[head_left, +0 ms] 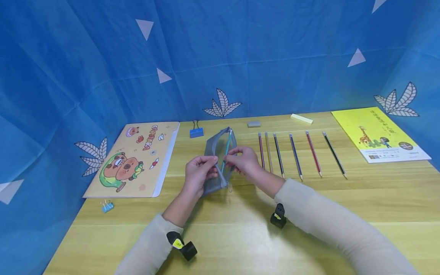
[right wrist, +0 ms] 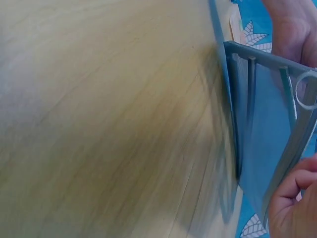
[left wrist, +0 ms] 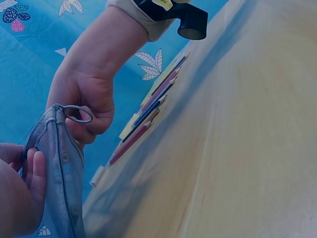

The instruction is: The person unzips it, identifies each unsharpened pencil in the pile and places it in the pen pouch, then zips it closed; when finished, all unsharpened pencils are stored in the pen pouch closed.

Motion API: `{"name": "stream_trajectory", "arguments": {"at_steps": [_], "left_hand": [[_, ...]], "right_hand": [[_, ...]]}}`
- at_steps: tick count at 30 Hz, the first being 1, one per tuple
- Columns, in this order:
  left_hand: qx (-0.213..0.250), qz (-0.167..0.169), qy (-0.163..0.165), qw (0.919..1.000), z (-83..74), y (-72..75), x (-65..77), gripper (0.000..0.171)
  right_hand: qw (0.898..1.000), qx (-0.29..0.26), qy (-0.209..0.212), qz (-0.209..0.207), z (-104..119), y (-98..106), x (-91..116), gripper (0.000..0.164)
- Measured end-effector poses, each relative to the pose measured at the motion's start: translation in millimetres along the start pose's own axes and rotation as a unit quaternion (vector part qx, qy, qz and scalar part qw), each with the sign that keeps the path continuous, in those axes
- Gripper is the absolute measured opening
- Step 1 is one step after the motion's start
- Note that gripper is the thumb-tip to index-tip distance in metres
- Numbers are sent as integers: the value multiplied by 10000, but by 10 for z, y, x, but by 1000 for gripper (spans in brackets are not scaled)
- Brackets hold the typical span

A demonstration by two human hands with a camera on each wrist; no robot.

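A grey see-through zip pencil case (head_left: 211,186) stands tilted on the table with its mouth unzipped. My left hand (head_left: 199,173) pinches the near left edge of its opening between thumb and fingers. A teal pencil (head_left: 228,143) lies slanted in the mouth. My right hand (head_left: 245,160) pinches it with thumb and forefinger, its other fingers curled by the case's right side. Through the case wall in the right wrist view, the teal pencil (right wrist: 289,91) shows beside a darker pencil-like strip (right wrist: 251,82). A ring zipper pull (left wrist: 79,114) hangs at the case's near end.
Several pencils (head_left: 294,156) lie in a row to the right. Behind them are a grey eraser (head_left: 254,124) and a pale stick-shaped block (head_left: 301,118). A capybara folder (head_left: 137,160), blue binder clips (head_left: 196,132) and a yellow booklet (head_left: 379,135) lie around.
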State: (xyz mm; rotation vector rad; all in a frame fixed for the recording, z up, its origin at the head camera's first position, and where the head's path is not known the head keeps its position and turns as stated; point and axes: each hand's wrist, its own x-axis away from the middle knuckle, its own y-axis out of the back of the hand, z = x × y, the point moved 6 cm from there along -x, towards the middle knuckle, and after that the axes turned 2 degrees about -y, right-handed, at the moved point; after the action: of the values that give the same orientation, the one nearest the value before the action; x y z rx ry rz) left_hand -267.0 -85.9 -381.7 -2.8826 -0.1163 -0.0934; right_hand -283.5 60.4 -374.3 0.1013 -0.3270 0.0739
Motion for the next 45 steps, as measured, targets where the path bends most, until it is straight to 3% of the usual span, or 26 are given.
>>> {"name": "stream_trajectory", "arguments": {"at_steps": [9,14,19,27,33,36,38,42,45], "left_hand": [[-88,59,-87,9999,71,27,-45,26],[290,-20,16,9996,-9,-2,2,21],[438,9,106,9990,-36,-17,1,22],[302,3,121,9995,-38,-18,9,21],[165,-37,36,9999,-29,-8,18,23],[65,-17,-7,10000,-26,-4,18,24],[54,-7,-12,10000,-23,-3,15,25],[121,-15,-11,9999,-26,-2,14,24],[119,-37,2,9999,-28,-2,23,24]], "right_hand": [[9985,-361,276,308,5,97,20,23],[9965,-634,493,220,44,325,14,29],[9962,-592,628,-147,55,653,-26,30],[9898,364,832,-1101,-83,1108,-175,33],[9793,1389,639,-1325,-181,1218,-245,41],[9673,2070,520,-1369,-192,1234,-271,41],[9537,2638,512,-1352,-187,1229,-286,41],[9137,3761,640,-1400,-158,1196,-316,36],[8853,4360,722,-1447,-137,1158,-334,22]]}}
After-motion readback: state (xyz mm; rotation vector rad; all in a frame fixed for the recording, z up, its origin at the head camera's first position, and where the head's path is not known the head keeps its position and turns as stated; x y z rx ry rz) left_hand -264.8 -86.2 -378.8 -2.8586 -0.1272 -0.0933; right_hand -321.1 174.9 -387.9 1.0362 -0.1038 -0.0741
